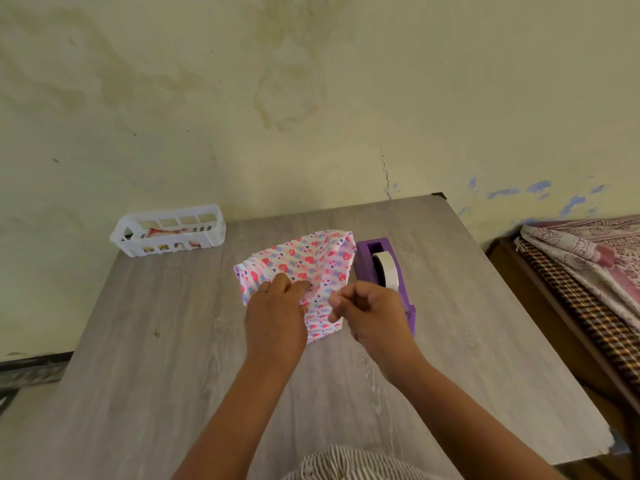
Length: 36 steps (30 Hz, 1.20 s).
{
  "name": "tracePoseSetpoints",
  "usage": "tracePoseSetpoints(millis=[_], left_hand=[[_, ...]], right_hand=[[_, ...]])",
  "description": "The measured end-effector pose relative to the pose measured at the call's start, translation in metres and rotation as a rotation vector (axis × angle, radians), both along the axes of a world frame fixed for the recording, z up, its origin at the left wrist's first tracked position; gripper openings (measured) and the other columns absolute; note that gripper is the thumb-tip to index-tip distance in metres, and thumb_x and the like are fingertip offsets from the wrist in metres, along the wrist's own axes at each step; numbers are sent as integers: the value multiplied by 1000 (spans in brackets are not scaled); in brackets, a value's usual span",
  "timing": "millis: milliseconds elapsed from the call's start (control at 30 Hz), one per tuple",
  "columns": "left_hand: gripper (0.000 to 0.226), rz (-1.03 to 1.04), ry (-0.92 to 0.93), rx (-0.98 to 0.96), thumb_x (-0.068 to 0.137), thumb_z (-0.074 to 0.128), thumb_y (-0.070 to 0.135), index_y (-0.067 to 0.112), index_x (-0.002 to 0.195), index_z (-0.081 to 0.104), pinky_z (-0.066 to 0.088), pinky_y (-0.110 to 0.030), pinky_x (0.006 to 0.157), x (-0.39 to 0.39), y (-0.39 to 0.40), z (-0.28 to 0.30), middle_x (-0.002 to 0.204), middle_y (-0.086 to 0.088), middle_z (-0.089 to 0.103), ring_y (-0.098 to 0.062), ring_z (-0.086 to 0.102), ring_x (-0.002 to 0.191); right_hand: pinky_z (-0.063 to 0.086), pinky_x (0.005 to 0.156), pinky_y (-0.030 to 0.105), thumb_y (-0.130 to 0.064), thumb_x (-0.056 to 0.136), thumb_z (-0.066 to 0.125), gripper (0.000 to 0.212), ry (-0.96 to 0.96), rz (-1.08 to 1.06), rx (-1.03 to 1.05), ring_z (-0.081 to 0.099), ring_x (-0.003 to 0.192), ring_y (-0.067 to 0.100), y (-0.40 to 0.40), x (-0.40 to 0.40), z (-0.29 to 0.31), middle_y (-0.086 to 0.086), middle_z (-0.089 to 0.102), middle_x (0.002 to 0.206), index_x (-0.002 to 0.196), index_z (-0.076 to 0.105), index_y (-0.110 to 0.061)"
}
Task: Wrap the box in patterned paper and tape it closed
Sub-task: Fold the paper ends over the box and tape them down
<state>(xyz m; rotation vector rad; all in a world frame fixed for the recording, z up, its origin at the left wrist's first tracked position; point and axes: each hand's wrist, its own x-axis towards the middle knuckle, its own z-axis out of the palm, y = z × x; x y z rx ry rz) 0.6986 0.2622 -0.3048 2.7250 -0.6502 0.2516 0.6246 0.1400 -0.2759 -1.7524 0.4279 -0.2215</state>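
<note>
From my remote seat I see bare grey table (145,341) stretching wide to the left of my left hand (277,311) and toward me, while the purple tape dispenser (384,271) stands just beyond my right hand (369,315), crowding that side near the table's right edge. A white basket (169,228) sits well off to the far left by the back edge. Between and beyond both hands lies the patterned paper (304,268) (white, with pink and blue hearts), puckered up loosely; the box under it is hidden. My left fingers press the paper down; my right fingers are curled, pinching what looks like its near edge.
</note>
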Motion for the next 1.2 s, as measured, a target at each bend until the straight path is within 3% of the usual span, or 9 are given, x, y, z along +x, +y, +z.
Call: tracePoseSetpoints(millis=[67,267,433,533,700,1200], left_hand=[[33,3,-11,-21,74,77,10,19,106,72,50,-33,65,-1,0,-2,89,-4,63,-24,59,80],[21,40,50,-125,86,67,25,22,106,69,48,-27,77,0,3,1,102,3,66,-17,58,95],[20,47,72,-99,90,60,29,26,110,65,46,-22,80,-3,3,4,108,8,64,-12,55,99],[33,60,106,-128,90,61,33,29,122,57,47,-23,83,-3,3,5,115,10,63,-10,56,105],[56,86,165,-189,83,70,32,29,129,40,52,-31,71,-3,4,9,102,10,67,-11,62,96],[45,5,66,38,96,49,38,39,139,37,44,-24,94,-5,2,6,134,9,48,-11,45,121]], right_hand=[[38,49,7,-16,90,62,16,-1,32,82,54,48,-1,8,7,7,2,67,66,74,67,-14],[33,46,22,-23,91,62,25,170,-18,276,40,44,7,19,21,1,3,62,61,69,66,-11],[35,47,21,-21,91,61,26,191,-67,268,42,48,8,24,27,1,5,62,65,68,66,-11],[33,43,19,-22,90,64,27,223,-117,264,42,42,4,24,31,-2,5,61,64,67,66,-7],[31,43,21,-24,87,67,25,294,-173,263,39,41,10,21,30,-9,5,61,62,68,65,-7],[36,43,22,-28,84,70,25,344,-265,203,43,43,12,18,28,-30,5,65,65,78,68,-4]])
